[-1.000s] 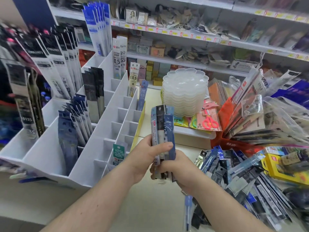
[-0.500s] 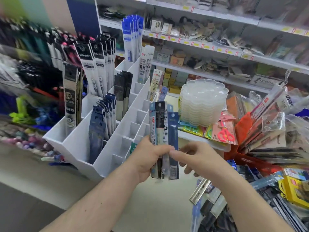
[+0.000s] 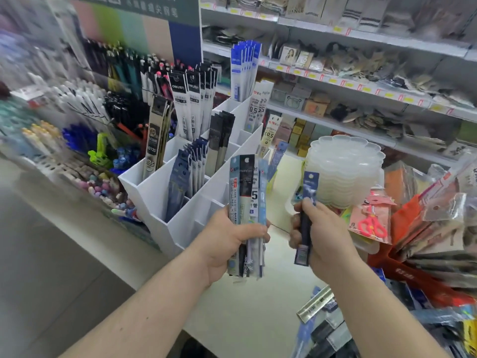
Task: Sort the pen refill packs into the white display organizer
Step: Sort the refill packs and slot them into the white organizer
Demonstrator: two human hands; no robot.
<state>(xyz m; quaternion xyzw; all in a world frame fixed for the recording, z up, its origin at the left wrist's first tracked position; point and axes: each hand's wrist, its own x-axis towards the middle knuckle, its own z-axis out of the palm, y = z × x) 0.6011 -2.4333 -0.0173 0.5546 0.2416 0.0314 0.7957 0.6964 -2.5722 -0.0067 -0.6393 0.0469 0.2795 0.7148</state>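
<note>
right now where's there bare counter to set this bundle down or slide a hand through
Bare counter lies under both hands, between the white display organizer and the loose pack pile. A narrower strip runs back between the organizer and the stack of clear trays. The organizer's small front slots look empty. The right side is crowded with packs and the red basket.

One head-worn wide-angle view only. Looks forward and down, from close above both hands, across the worktop [image 3: 258, 313] toward the white organizer [image 3: 165, 192] at left and shop shelves [image 3: 361, 34] behind. Edges blurred.
</note>
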